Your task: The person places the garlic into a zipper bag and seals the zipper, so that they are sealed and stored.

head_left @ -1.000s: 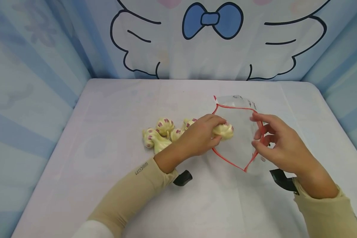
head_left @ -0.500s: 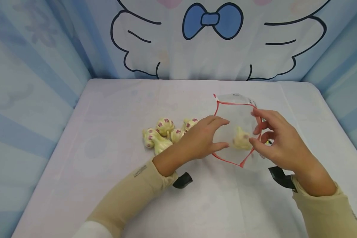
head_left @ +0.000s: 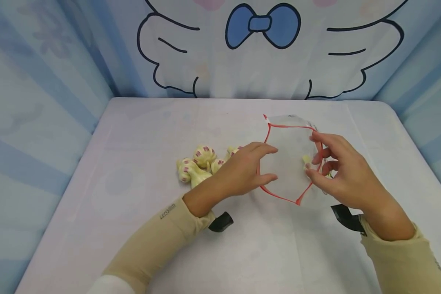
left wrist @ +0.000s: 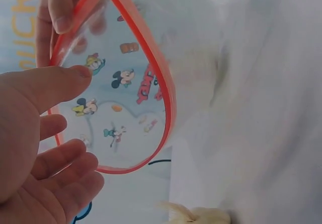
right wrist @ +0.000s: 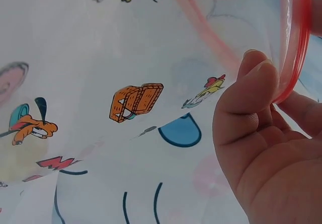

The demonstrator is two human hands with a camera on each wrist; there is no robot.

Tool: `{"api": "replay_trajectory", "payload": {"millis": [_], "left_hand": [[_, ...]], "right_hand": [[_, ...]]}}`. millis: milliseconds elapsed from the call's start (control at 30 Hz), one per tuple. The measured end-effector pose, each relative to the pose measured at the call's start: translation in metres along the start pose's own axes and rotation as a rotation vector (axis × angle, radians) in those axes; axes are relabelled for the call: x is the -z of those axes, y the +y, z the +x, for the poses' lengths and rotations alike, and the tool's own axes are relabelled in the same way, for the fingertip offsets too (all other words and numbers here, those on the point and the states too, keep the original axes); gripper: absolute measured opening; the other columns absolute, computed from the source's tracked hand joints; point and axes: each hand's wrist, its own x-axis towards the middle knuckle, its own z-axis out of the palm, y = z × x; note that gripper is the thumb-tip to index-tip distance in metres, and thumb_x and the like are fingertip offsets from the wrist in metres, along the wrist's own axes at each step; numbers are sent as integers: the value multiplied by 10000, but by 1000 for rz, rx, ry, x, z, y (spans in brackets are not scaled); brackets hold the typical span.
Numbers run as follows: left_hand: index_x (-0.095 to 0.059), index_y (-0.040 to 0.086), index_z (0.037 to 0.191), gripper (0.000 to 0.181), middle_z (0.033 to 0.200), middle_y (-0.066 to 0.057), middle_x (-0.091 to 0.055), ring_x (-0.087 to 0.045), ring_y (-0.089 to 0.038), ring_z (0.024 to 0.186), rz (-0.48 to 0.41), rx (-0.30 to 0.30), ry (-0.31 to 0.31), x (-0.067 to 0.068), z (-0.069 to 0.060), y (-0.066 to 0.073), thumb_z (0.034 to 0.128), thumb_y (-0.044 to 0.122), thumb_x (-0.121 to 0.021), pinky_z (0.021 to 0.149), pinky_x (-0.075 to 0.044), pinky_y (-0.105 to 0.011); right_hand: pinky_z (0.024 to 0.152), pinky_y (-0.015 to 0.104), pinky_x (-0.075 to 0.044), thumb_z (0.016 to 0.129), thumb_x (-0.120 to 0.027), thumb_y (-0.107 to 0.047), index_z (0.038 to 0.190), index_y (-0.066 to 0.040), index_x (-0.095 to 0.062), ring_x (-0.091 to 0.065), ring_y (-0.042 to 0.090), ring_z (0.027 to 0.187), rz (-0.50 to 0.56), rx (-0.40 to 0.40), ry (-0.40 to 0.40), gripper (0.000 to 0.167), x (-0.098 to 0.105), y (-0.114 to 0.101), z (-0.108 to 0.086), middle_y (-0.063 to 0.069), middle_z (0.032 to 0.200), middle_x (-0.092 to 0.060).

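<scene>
My right hand (head_left: 345,173) pinches the red-edged rim of a clear zip bag (head_left: 281,199), whose mouth gapes toward the left. Cartoon prints cover the bag's plastic (right wrist: 136,103) in the right wrist view. Inside it, a pale yellow garlic bulb (head_left: 306,159) shows partly behind my right fingers. My left hand (head_left: 239,171) is at the bag's mouth, fingers and thumb spread, holding nothing. Several more garlic bulbs with purple marks (head_left: 204,155) lie left of the bag, partly hidden by my left wrist.
A white cloth-covered table (head_left: 139,134) lies under everything. Patterned blue and white curtains (head_left: 51,102) stand at its back and sides. A black wrist mount (head_left: 221,222) juts from my left sleeve, another (head_left: 347,218) from my right.
My left hand has let go of a garlic bulb inside the bag. The bulb has slid deeper, to the right. The right hand has risen slightly with the rim.
</scene>
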Motion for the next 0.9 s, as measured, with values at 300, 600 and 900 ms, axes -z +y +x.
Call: {"api": "replay_trajectory", "payload": {"millis": [300, 600, 900], "left_hand": [[-544, 67, 1411, 609, 1416, -56, -542, -475, -182, 1320, -44, 55, -15, 2, -3, -6, 893, 274, -786, 1069, -393, -269], [-556, 57, 1400, 583, 1403, -64, -547, -493, -198, 1300, -72, 138, 30, 18, -16, -25, 889, 218, -787, 1055, -418, -302], [-554, 49, 1402, 576, 1398, -89, -553, -492, -217, 1299, 17, 223, -34, 20, -11, -49, 897, 217, -776, 1063, -413, -328]], "right_hand": [[678, 71, -460, 736, -790, 133, 1417, 19, -498, -517, 37, 822, 12, -14, 4, 750, -1, 1, -2, 76, 1193, -540], [674, 73, -453, 724, -793, 141, 1404, 20, -506, -521, 41, 824, 13, -10, 10, 748, 0, 2, -2, 49, 1175, -535], [677, 73, -448, 713, -792, 152, 1406, 28, -504, -517, 23, 824, 12, 4, 16, 760, -1, 3, -2, 19, 1193, -530]]}}
